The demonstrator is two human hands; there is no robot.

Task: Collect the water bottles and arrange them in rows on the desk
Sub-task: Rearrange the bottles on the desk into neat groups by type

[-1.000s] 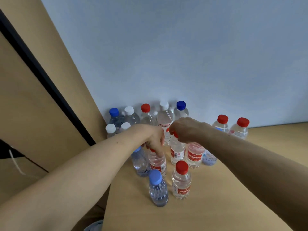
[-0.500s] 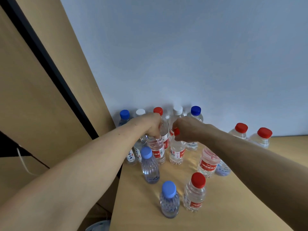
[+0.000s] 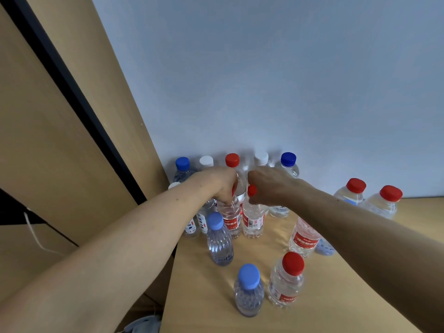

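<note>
Water bottles (image 3: 286, 287) stand all over the left end of the desk (image 3: 204, 299), so this looks maybe halfway done. A back row (image 3: 232, 164) of five sits tight against the wall (image 3: 264, 80), caps going blue, white, red, white, blue, and a second row seems to be forming just in front of it. That's where both hands are. The left hand (image 3: 222, 188) has its fingers curled round the top of a red-label bottle (image 3: 231, 221), and the right hand (image 3: 266, 188) pinches the red cap (image 3: 251, 190) of the bottle touching it on the right. Left to sort, by the look of it: two pale-blue-capped bottles (image 3: 219, 239) and a couple of red-capped ones loose in front, plus a red-capped pair (image 3: 353, 188) well off to the right by the wall. The desk is plain light wood, the wall bare pale blue, and a tan panel (image 3: 60, 128) with a black strip runs up the left side.
</note>
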